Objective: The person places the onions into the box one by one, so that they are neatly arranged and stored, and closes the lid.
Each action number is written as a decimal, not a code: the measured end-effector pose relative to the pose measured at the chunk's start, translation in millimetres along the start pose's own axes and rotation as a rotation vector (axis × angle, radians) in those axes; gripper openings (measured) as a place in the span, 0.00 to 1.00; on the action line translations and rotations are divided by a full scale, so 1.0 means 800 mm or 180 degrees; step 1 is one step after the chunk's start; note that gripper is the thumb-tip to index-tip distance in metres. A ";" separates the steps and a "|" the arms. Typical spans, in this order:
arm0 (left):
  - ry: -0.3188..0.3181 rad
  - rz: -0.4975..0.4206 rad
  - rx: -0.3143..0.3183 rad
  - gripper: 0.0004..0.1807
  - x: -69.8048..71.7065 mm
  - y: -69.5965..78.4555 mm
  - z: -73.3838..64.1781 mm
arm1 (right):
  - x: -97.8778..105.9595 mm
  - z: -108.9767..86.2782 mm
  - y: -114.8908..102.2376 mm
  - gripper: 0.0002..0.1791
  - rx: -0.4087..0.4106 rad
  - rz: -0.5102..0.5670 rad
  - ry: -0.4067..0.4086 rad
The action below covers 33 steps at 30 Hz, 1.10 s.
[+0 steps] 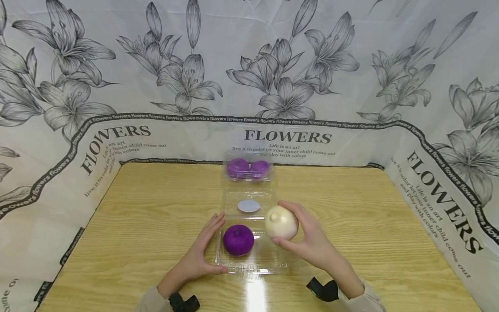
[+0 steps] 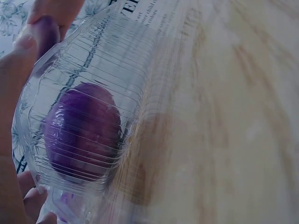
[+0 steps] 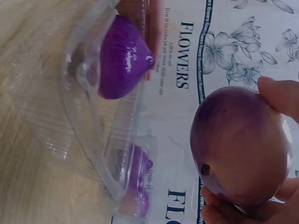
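A clear plastic clamshell box point(image 1: 270, 258) lies unfolded on the table, its lid point(image 1: 267, 199) laid back and bearing a white oval label point(image 1: 248, 206). Inside the left part of the base sits a purple onion point(image 1: 238, 240), seen through the ribbed wall in the left wrist view. My right hand point(image 1: 315, 242) grips a pale onion point(image 1: 281, 222) between thumb and fingers, above the box's right side. That same onion point(image 3: 240, 147) looks darker and purplish in the right wrist view, with a small hole low on it. With fingers spread, my left hand point(image 1: 196, 259) rests against the box's left edge.
Behind the lid, near the back edge of the wooden table point(image 1: 156, 208), stands a second clear box with two purple onions point(image 1: 238, 168). A flower-printed cloth point(image 1: 195, 143) rises around the back and both sides.
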State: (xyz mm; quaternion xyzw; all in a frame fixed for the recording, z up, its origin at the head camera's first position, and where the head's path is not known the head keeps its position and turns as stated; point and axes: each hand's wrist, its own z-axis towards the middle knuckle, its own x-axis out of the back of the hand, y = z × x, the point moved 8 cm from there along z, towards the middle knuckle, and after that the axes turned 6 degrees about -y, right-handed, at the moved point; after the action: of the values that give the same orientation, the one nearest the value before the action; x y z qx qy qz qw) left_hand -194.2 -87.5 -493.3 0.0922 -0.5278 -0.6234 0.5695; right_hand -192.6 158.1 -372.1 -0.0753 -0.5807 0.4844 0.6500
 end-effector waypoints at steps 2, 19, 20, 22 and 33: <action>0.0002 -0.0004 -0.0005 0.65 0.000 0.000 0.000 | -0.011 -0.002 0.001 0.45 -0.0013 -0.0050 -0.0088; 0.0013 -0.0019 -0.0013 0.65 0.001 0.000 -0.001 | -0.068 -0.015 0.012 0.40 0.0049 -0.0880 -0.0564; 0.0019 -0.0017 -0.0024 0.65 0.001 0.000 -0.001 | -0.070 -0.016 0.014 0.40 0.0007 -0.0879 -0.0610; 0.0026 -0.0010 -0.0034 0.65 0.001 0.000 -0.001 | -0.076 -0.018 0.019 0.39 -0.0055 -0.0914 -0.0697; 0.0048 0.0005 -0.0072 0.65 0.001 0.001 -0.001 | -0.084 -0.019 0.022 0.38 -0.0048 -0.1041 -0.0838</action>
State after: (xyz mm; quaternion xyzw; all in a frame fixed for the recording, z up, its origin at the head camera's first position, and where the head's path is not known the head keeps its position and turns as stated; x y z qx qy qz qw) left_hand -193.3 -88.5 -492.6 0.0900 -0.5164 -0.6283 0.5749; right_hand -180.1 125.7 -434.1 0.0791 -0.6687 0.3738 0.6379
